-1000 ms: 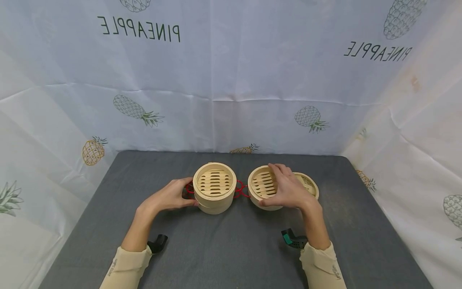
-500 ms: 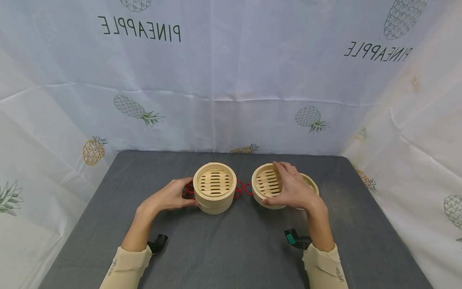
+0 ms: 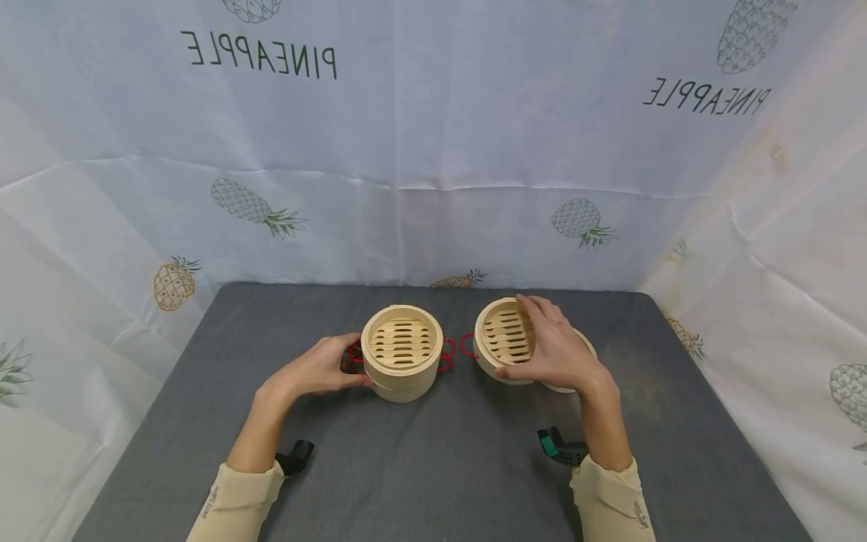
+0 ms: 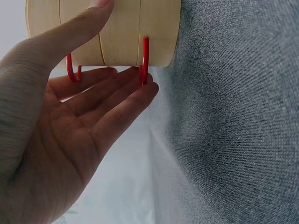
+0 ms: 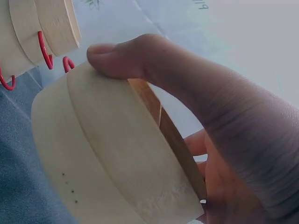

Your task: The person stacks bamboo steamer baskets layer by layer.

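My left hand point(image 3: 318, 369) holds the left side of a bamboo steamer stack point(image 3: 405, 380). Its thumb lies on the near wall and its fingers reach behind, beside the red handles point(image 4: 145, 53). The slatted floor of the top tier faces up. In my right hand point(image 3: 558, 350) is another bamboo steamer basket point(image 3: 493, 369), slatted, with one red handle point(image 5: 68, 64) showing on its left. The thumb presses its near wall and the fingers go over the far rim. Behind that hand a round bamboo piece point(image 3: 588, 343) lies mostly hidden.
A dark grey cloth point(image 3: 433, 467) covers the table. White curtains point(image 3: 474, 135) with pineapple prints stand close behind it and on both sides. Black wrist devices point(image 3: 562, 448) hang under both forearms.
The right hand has carried its steamer basket to the right and farther back, away from the stack, covering more of the round bamboo piece. The left hand and the stack have stayed in place.
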### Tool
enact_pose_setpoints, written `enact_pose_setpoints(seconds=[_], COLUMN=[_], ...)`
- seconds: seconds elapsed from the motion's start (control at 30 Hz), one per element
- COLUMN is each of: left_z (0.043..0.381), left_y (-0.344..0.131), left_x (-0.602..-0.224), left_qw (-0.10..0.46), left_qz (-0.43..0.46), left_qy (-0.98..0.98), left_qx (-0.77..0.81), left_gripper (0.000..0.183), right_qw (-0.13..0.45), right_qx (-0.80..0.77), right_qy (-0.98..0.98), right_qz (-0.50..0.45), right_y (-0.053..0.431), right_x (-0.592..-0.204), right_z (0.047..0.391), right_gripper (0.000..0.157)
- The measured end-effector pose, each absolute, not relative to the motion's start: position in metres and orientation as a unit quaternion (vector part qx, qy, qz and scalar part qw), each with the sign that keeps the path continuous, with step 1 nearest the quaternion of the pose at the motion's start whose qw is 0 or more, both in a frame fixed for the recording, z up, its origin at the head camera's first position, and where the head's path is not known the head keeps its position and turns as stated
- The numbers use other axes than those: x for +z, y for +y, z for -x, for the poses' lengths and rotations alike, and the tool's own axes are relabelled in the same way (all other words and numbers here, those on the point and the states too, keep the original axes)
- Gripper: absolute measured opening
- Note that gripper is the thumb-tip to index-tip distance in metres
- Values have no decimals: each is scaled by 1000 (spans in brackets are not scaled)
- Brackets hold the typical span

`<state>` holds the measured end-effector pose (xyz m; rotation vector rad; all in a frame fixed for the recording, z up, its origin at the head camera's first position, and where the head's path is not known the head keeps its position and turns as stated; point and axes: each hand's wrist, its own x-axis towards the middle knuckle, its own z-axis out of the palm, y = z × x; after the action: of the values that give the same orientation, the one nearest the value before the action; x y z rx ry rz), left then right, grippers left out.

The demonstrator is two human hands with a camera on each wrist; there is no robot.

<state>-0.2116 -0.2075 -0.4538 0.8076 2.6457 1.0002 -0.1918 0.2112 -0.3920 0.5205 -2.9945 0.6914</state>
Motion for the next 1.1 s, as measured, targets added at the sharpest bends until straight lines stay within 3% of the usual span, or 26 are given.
enact_pose_setpoints(seconds=[1.1], left_z=[212], left_y=[-208], left_x=[-454], left_qw=[101], left_qz=[-274], left_qy=[895], left_qx=[338], left_gripper=[72], right_qw=[96], right_qx=[266], right_qy=[-944], right_qz=[-169], right_y=[192], right_x=[-392], right_z=[192], right_gripper=[129])
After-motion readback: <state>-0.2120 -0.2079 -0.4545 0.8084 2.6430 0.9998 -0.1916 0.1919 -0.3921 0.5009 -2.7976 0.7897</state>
